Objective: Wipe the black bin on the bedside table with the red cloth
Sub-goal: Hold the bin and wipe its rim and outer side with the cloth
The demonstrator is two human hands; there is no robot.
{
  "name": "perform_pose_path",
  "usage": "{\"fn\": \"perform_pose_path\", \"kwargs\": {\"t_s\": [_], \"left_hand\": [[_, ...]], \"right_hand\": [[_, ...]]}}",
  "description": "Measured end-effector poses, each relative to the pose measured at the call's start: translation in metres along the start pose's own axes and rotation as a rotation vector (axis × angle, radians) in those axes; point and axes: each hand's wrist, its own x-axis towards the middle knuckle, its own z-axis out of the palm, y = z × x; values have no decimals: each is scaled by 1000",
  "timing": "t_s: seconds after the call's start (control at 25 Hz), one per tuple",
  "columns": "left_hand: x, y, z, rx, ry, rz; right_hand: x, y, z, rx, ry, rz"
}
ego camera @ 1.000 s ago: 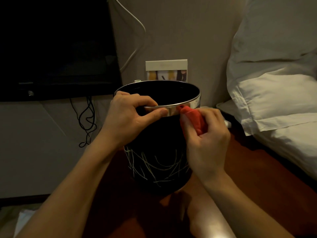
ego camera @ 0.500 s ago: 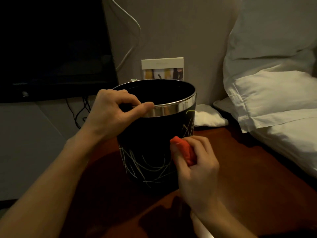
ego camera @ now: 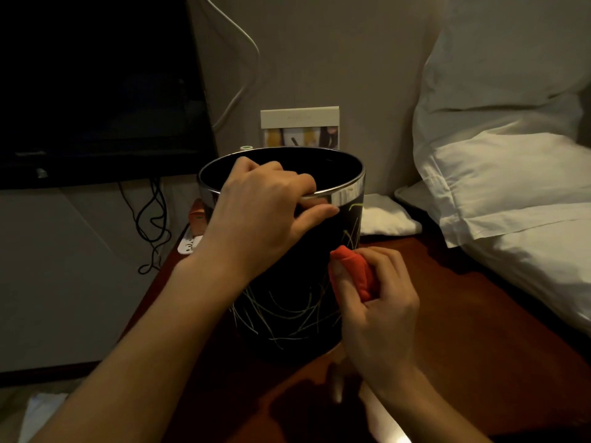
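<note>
The black bin (ego camera: pixel 287 302), with pale scribble lines and a shiny metal rim, stands upright on the dark red-brown bedside table (ego camera: pixel 463 330). My left hand (ego camera: pixel 259 219) grips the near rim, fingers hooked inside and thumb along the outside. My right hand (ego camera: pixel 377 311) holds the bunched red cloth (ego camera: pixel 355 270) and presses it against the bin's right side, about halfway up the wall.
White pillows (ego camera: pixel 511 174) crowd the right side, a small white pad (ego camera: pixel 383 215) lies behind the bin. A card stand (ego camera: pixel 300 126) leans on the wall. A dark screen (ego camera: pixel 96 87) and dangling cables (ego camera: pixel 153 219) are at left, a power strip (ego camera: pixel 190 243) at the table's left edge.
My right hand moved the red cloth down from the rim to the bin's right side. My left hand shifted its grip rightward along the near rim.
</note>
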Motion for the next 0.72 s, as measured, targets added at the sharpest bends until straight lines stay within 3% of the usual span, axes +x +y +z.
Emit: {"fn": "perform_pose_path", "kwargs": {"t_s": [0.36,0.56,0.72], "left_hand": [[-13,-29,-17,-119,-53,15],[-26,-37,-25,-383,-63,-93],[-30,-37,-22,-342,-28,-106]], "right_hand": [[6,-3,-2,61,31,20],[19,-10,6,74,11,10],[50,-26,15,77,81,-42]]}}
